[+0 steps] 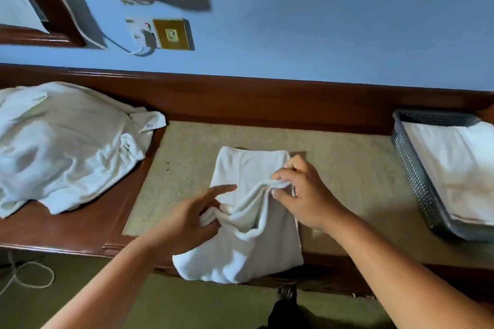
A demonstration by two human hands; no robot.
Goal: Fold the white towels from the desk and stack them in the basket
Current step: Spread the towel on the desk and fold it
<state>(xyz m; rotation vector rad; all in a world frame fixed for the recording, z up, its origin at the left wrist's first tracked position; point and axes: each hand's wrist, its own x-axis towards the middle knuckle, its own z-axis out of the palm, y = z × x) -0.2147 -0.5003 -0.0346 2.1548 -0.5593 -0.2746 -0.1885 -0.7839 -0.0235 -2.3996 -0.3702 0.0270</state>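
A white towel [248, 246], folded into a long strip, lies on the beige desk mat [347, 168] with its near end over the desk's front edge. My right hand [299, 189] pinches a bunched edge of it near the middle. My left hand [192, 216] grips another fold of the same towel at its left side, index finger pointing out. A heap of unfolded white towels [64, 141] lies at the left of the desk. The grey mesh basket [417, 176] at the right holds folded white towels [465, 165].
The wooden desk [80, 227] has a raised back rail against a blue wall. A socket with a plugged cable [149, 37] is on the wall above. A white cord [32, 275] lies on the floor at the lower left.
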